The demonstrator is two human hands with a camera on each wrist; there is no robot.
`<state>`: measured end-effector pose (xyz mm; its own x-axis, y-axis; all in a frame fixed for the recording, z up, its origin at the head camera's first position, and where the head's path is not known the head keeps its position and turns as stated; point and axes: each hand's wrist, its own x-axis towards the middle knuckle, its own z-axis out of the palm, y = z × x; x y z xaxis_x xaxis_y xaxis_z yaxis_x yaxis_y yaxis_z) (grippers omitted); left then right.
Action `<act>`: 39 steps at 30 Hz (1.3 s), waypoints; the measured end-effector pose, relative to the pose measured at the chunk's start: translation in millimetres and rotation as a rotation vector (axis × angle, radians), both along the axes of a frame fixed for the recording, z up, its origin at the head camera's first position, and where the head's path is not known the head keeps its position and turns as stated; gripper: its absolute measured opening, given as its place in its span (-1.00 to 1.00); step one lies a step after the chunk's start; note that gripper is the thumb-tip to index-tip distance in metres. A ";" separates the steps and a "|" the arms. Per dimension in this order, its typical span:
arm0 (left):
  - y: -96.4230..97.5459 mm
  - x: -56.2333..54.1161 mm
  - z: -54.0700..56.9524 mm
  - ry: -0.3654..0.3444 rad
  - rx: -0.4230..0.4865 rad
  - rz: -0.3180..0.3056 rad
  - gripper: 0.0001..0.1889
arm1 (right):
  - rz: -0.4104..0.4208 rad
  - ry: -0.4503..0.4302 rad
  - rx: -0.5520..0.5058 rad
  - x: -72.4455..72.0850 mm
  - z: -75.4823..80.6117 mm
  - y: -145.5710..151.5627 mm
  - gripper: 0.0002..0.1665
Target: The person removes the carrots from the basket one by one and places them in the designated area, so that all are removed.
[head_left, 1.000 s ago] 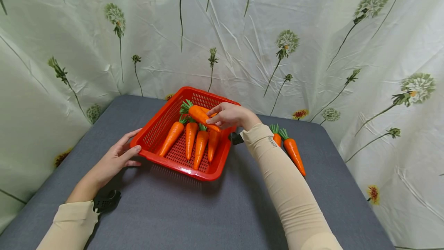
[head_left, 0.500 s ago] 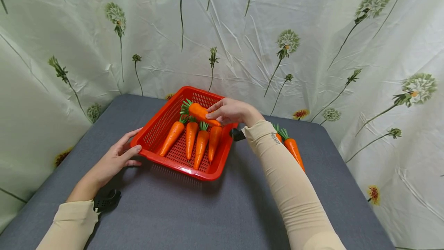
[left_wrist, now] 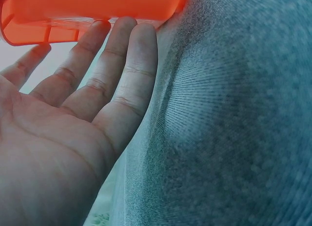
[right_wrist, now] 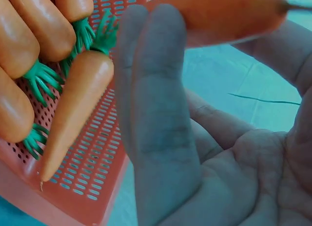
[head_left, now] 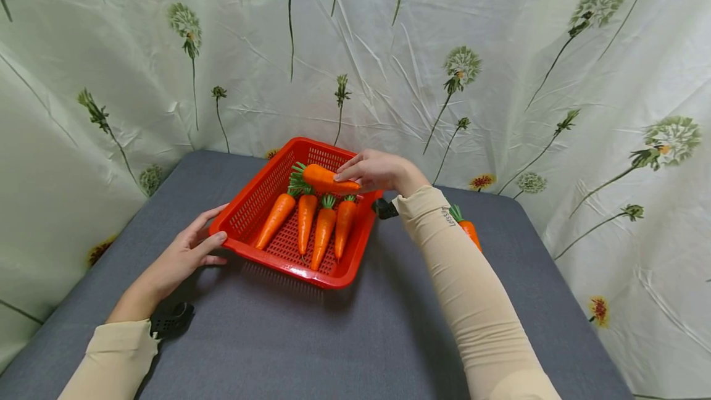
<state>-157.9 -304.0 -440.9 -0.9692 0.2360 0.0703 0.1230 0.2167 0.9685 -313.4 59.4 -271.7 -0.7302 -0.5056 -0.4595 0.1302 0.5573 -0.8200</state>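
Observation:
My right hand point(head_left: 378, 170) pinches an orange carrot point(head_left: 323, 179) by its narrow end, over the far part of a red perforated basket point(head_left: 289, 269). The green top of that carrot points left. Several other carrots point(head_left: 276, 221) with green tops lie side by side in the basket. In the right wrist view, the fingers of the right hand point(right_wrist: 165, 89) partly cover the held carrot point(right_wrist: 234, 16). At the basket's near left corner is my left hand point(head_left: 178, 258), its thumb at the rim. The left wrist view shows its nearly straight fingers point(left_wrist: 139, 70) touching the basket's outside.
A grey cloth-covered table point(head_left: 311, 344) carries the basket. To its right lies another carrot point(head_left: 469, 231), partly hidden by my right sleeve point(head_left: 466, 283). Behind the table hangs a pale curtain point(head_left: 389, 66) with a flower print.
The right hand has shifted slightly up and right, and the held carrot has turned nearer to level. More of the carrots beneath it shows. The left hand and basket have stayed put.

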 end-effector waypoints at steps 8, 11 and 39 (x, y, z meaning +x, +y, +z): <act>0.0 0.1 0.8 -0.012 -0.008 0.008 -0.30 | 0.099 0.019 0.065 0.0 -4.8 0.3 -0.53; 0.2 0.3 0.8 -0.015 -0.008 0.010 -0.30 | 0.128 0.000 0.084 0.0 -13.3 -2.5 -0.62; 0.3 -0.4 2.1 -0.011 -0.003 0.008 -0.30 | 0.110 0.252 0.226 3.5 -20.4 -15.2 -0.63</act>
